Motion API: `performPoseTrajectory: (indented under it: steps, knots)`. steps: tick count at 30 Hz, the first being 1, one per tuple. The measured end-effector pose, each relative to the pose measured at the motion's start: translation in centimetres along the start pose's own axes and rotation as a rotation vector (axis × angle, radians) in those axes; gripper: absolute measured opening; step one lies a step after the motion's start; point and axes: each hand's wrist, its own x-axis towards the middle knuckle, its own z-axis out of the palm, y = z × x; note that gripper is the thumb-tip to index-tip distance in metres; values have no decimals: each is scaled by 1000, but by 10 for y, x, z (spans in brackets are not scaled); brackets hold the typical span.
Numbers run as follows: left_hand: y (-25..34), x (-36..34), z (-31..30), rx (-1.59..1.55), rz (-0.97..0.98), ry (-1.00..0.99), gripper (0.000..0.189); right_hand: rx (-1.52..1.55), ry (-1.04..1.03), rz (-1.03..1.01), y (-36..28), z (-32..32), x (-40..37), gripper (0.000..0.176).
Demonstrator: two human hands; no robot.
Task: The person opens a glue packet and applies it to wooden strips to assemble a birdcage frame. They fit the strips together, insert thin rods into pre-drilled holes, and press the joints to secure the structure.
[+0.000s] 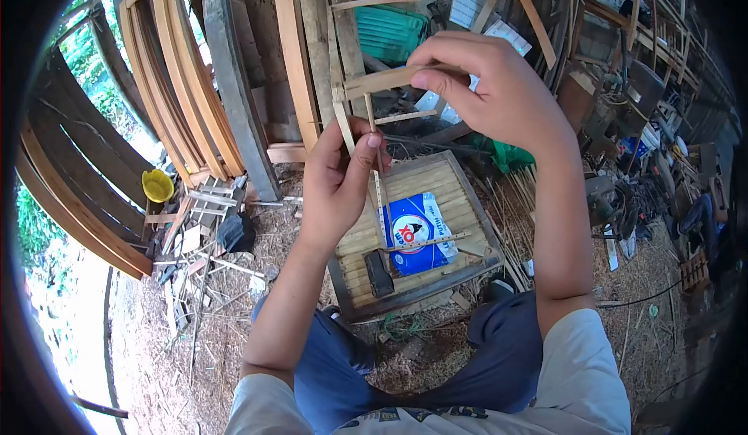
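Observation:
My left hand (347, 166) is closed round the upright strips of a thin wooden frame (379, 201), its thumb pressed on a narrow stick. My right hand (460, 73), higher up, pinches a flat wooden slat (382, 82) whose left end touches the top of the frame's upright. Thin strips with small holes run down and across the frame's lower part. Beneath it a blue and white packet (421, 260) lies on a slatted bamboo board (354, 240), with a dark block (379, 273) beside the packet.
Long planks (179, 77) lean at the upper left, near a yellow hard hat (157, 186). A green crate (389, 34) stands behind my hands. Wood scraps (214, 193) litter the ground at left; thin sticks (506, 221) lie right of the board. Tools and clutter fill the far right.

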Motion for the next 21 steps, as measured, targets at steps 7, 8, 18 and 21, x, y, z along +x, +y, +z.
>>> performPoseTrajectory:
  steps: [7, 8, 18, 21]
  knots:
    - [-1, 0, -5, 144, 0, 4, 16, -88, 43, -28, 4, 5, 0, 17]
    - [1, 0, -4, 145, -3, 3, 17, -84, 49, -19, 4, 5, 1, 17]
    - [7, 5, -2, 109, -49, -28, 12, -150, 28, -2, -3, 0, 2, 15]
    - [8, 5, -1, 131, -46, -30, 12, -159, 54, -52, -9, -3, 3, 15]
